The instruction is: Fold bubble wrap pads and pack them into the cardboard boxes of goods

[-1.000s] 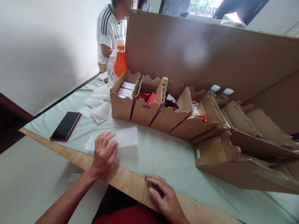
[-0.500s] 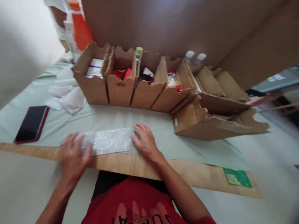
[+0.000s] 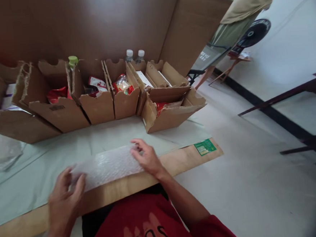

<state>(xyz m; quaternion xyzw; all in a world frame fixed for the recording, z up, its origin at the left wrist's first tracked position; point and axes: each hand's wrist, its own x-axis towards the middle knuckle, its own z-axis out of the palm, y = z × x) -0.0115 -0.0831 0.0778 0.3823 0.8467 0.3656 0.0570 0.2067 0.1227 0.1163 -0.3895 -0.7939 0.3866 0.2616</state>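
A flat strip of bubble wrap [image 3: 109,165] lies at the near edge of the table, slanting a little up to the right. My left hand [image 3: 64,193] grips its left end between thumb and fingers; the fingertips are slightly blurred. At the opposite end, my right hand [image 3: 149,157] has thumb and bent fingers closed on the corner. Whether anything is inside the wrap I cannot tell.
Cardboard bins [image 3: 100,108] with packets and boxes line the table's back, before a tall cardboard panel [image 3: 129,23]. Another bin [image 3: 171,117] stands at right. Crumpled clear plastic [image 3: 3,151] lies at left. A person [image 3: 250,3] and a fan [image 3: 256,32] are beyond.
My view has swung to the right, so the phone has left the picture and a person and fan have come in. Both hands are now closed on the bubble wrap's ends.
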